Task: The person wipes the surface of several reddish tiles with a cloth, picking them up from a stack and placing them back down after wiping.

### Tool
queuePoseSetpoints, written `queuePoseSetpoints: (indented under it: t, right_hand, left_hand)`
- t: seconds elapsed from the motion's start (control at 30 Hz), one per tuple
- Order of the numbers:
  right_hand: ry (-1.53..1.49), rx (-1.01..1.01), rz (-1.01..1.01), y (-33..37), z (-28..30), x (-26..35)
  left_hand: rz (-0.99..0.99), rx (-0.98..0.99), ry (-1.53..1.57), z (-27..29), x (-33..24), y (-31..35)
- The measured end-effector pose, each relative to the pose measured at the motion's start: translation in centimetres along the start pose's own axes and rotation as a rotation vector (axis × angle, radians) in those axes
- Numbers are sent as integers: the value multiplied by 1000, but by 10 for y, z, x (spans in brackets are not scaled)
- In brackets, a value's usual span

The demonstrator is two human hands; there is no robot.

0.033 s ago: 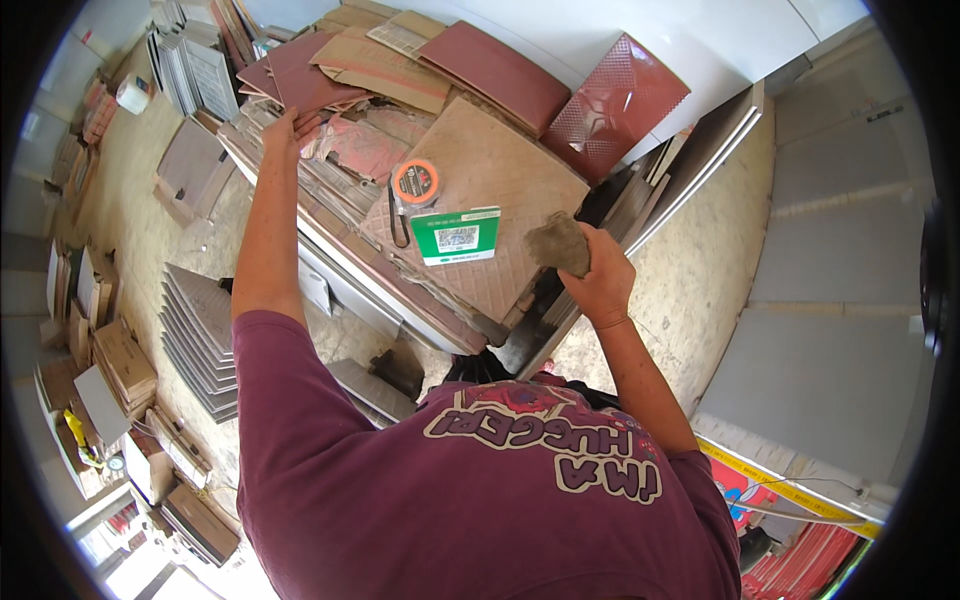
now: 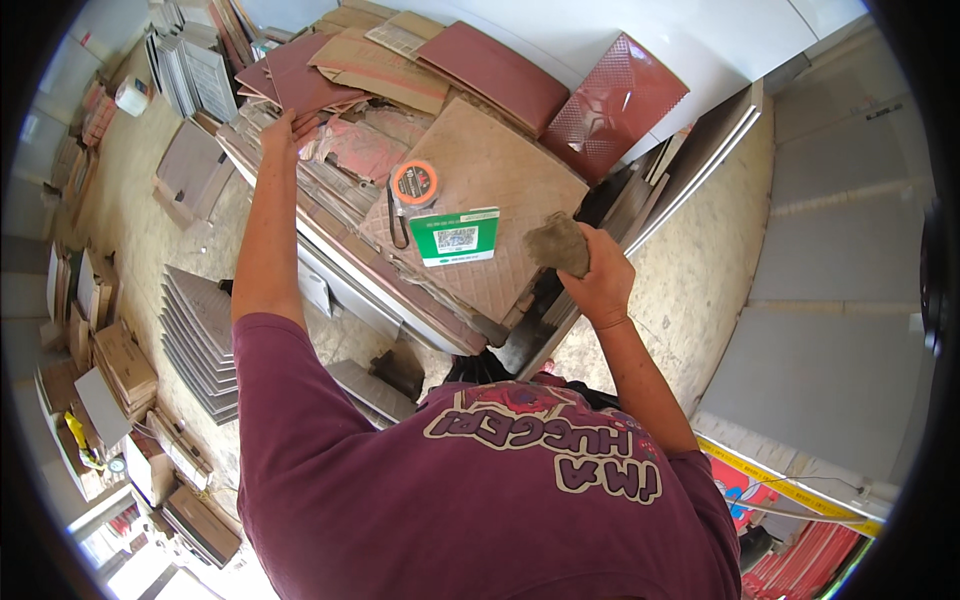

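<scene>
Wad [image 2: 556,246], brown-grey and cloth-like, sticks out on the left side of the right hand [image 2: 604,280] in the head view. Those fingers are curled closely round its right end and have hold of it; just what it is made of is hard to tell. Beneath and beyond the wad lies a brown square slab [image 2: 515,165] with a faintly ridged surface, spreading away to the left of these fingers. On the slab, just left of the wad, lies a green-and-white card [image 2: 458,235]. Farther left, past the card and away from the body, rests a tape measure [image 2: 415,183] with an orange rim, its black strap [image 2: 398,228] hanging toward the body. Beyond the right fingers, well apart from them, a glossy maroon tile [image 2: 622,105] leans at a tilt.

The left hand [image 2: 288,131] is reached far out, its fingers stretched and slightly parted at the near corner of a dark red tile [image 2: 318,75]; whether they pinch it or only rest there cannot be told. The tile extends away beyond those fingertips. Right of them lie a crumpled pinkish wrapping [image 2: 368,150] and, farther off, flattened cardboard [image 2: 385,70].
</scene>
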State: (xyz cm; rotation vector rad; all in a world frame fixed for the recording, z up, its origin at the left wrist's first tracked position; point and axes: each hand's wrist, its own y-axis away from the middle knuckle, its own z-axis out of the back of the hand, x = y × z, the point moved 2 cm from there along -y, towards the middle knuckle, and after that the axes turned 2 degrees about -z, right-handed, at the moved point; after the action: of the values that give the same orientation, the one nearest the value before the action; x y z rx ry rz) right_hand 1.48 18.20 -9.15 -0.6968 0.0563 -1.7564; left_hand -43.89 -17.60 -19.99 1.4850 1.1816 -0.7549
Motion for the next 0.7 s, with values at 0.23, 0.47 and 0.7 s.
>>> queuePoseSetpoints:
  t: [0.23,0.47,0.7]
  right_hand:
    - [0,-36,34,-1,0,1]
    - [1,-51,49,-1,0,2]
    - [6,-40,32,-1,0,1]
  left_hand:
    - [-36,-16,64,7,-10,19]
    - [-202,-241,221,22,-5,56]
    - [-102,-233,479,17,8,21]
